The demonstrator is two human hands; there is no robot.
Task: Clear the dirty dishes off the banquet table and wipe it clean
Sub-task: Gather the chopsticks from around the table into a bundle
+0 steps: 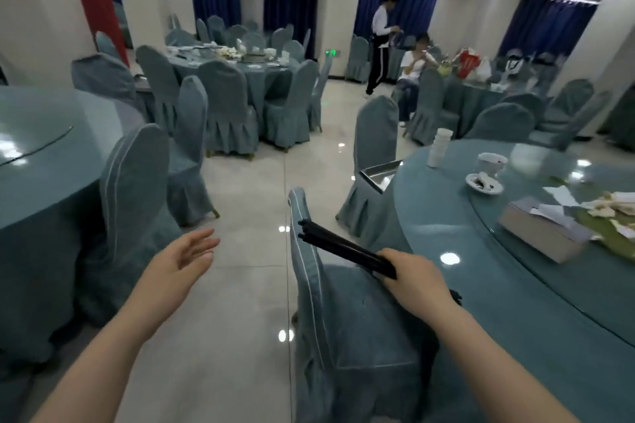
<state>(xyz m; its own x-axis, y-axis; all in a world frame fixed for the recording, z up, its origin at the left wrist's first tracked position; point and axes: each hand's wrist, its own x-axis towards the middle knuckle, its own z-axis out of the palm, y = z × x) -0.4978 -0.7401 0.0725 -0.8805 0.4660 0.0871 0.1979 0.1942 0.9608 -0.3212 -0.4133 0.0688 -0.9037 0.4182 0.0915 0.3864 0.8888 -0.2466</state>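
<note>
The banquet table (481, 244), round and covered in blue-grey cloth, fills the right side of the view from about two o'clock to four o'clock. On it stand a stack of white cups (439, 147) near the far edge, a white bowl (492, 163) and a dirty saucer (483, 183) just beside each other, and a tissue box (546, 233) at the rim of the glass turntable (549, 271), with crumpled napkins and scraps (611, 206) scattered at three o'clock. A metal tray (383, 173) rests on a chair seat at the table's far-left edge. The right hand (414, 276) is clenched around a bundle of black chopsticks (340, 245), whose tips point toward eleven o'clock above a covered chair (343, 319) pushed up to the table. The left hand (185, 256) is held out over the tiled floor (247, 189) at about nine o'clock, palm up, fingers spread and holding nothing. Another covered chair (134, 199) stands beside a second round table (44, 154) at ten o'clock. Far across the room, one person stands and another sits near a cluttered table.
</note>
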